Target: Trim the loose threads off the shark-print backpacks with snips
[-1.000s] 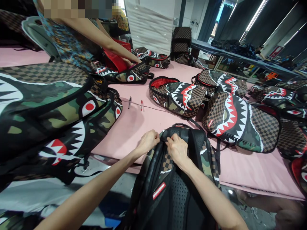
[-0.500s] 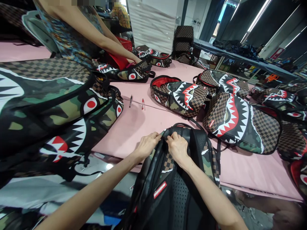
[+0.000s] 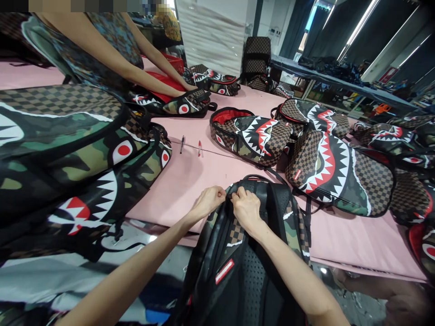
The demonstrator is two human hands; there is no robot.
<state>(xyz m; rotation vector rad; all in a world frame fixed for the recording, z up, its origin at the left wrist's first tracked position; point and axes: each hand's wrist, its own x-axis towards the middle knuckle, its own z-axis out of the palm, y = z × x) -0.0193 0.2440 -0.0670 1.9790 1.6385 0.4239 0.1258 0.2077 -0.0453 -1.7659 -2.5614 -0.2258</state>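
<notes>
We work at a pink counter [image 3: 185,179] that runs across our view from nine to three o'clock. A co-worker [image 3: 117,45] in a patterned top leans over it at ten o'clock. At nine, camouflage-and-check backpacks [image 3: 78,158] crowd its edge. The black-backed backpack [image 3: 256,267] we handle is at six o'clock, its top end over the counter's near edge, its perforated back panel towards us. A shark-mouth backpack [image 3: 335,167] lies at three; a smaller red-lined backpack [image 3: 251,138] gapes at one. Our right hand [image 3: 246,208] keeps a narrow grip, curled fingers holding the black-backed backpack's top edge; our left hand [image 3: 210,199], just beside it, pinches that edge too. Next comes a red label [image 3: 224,271], then a dark pen [image 3: 182,145] and a red pen [image 3: 200,148] at ten o'clock.
</notes>
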